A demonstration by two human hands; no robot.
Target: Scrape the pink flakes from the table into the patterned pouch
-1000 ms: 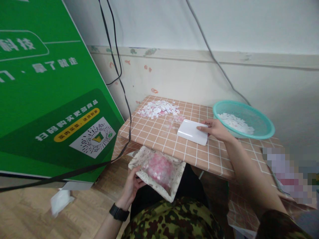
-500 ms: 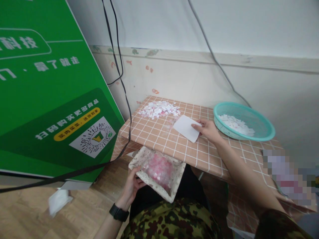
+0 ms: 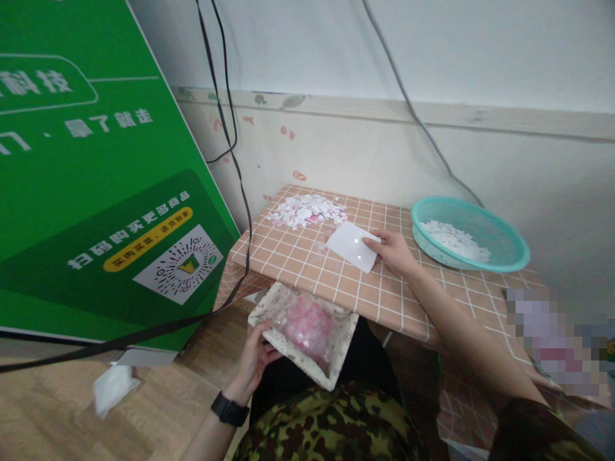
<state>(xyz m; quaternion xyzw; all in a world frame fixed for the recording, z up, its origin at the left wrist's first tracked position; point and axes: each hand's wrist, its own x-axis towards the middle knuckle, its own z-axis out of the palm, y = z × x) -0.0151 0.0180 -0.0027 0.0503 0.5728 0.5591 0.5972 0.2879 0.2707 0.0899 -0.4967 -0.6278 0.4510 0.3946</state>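
My right hand (image 3: 391,250) grips a glossy white plastic scraper (image 3: 353,246) between thumb and fingers, just above the checked tabletop. Whether its edge touches the cloth I cannot tell. To its upper left lies a heap of small white and pink scraps (image 3: 307,210), with a few thin bits beside it. My left hand (image 3: 259,352) holds the near left edge of a square, speckled cream tray (image 3: 298,355) below the table's front edge. Inside the tray is a pink and clear mass (image 3: 307,323), too blurred to name.
A teal mesh basket (image 3: 512,256) with white scraps stands at the back right of the brown checked table (image 3: 403,301). A green sign (image 3: 96,160) rises at the left. Black cords (image 3: 247,218) hang before the table's left corner. A white bag (image 3: 115,387) lies on the floor.
My right hand has moved slightly left with the scraper, which has tilted and now catches the light. My left hand and the tray stay where they were.
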